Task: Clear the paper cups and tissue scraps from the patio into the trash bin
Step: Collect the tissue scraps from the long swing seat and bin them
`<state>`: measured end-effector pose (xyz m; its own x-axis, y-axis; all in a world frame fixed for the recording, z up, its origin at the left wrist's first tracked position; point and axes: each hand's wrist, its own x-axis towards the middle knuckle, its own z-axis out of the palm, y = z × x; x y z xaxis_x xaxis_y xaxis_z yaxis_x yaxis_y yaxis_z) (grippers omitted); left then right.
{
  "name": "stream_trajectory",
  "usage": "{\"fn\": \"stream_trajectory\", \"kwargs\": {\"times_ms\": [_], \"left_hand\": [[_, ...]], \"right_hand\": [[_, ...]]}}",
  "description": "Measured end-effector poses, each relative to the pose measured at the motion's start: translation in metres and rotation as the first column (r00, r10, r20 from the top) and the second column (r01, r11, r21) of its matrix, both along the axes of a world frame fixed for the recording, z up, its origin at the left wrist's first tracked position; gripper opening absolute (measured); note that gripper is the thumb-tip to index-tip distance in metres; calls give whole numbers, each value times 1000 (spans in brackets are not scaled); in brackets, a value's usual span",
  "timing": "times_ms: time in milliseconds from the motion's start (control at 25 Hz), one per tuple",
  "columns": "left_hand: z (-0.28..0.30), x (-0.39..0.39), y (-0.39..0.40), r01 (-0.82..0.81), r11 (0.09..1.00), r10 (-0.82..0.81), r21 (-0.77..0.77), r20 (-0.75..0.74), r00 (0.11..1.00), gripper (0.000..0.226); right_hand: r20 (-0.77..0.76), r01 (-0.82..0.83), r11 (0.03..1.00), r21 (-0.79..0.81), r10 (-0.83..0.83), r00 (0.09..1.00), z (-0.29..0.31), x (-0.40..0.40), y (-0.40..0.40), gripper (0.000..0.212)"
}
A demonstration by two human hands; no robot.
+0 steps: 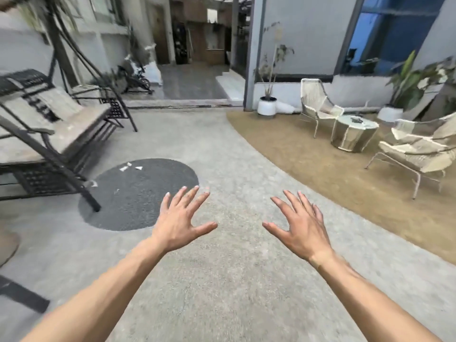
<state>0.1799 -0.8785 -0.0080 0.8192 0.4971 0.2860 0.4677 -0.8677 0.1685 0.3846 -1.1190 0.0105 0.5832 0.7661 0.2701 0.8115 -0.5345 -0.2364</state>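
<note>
Tissue scraps: several small white pieces (130, 167) lie on the far part of a round dark mat (138, 193), with another scrap (93, 184) at its left edge beside the swing's leg and a tiny one (117, 191) further in on the mat.
Paper cups: cannot be told in this view.
Left hand (179, 222): held out over the concrete floor (222, 280), palm down, fingers spread and straight, holding nothing; its fingertips overlap the mat's near right edge in the view.
Right hand (302, 225): held out beside the left, apart from it, fingers spread and straight, holding nothing.
Swing bench (49, 124): dark frame with pale cushions, at left, one leg standing on the mat.
Seating corner: two pale woven chairs (318, 104) (417, 149) and a small round table (354, 133) on a brown patch of ground (308, 164), well apart from the scraps.
Plants: a white pot (267, 106) by the wall; a leafy plant (407, 80) at far right.
</note>
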Motion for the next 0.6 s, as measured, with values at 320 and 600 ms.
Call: {"fn": "stream_trajectory", "kwargs": {"times_ms": [320,600], "left_hand": [[12,-150,152,-347,938,347,-18,-1,938,93],[16,-209,273,-446,893,446,-59,-18,895,92]], "right_hand": [[59,-315,948,-55,318,946,8,-70,224,77],[90,-374,926,-49,377,922,6,-110,387,79]]}}
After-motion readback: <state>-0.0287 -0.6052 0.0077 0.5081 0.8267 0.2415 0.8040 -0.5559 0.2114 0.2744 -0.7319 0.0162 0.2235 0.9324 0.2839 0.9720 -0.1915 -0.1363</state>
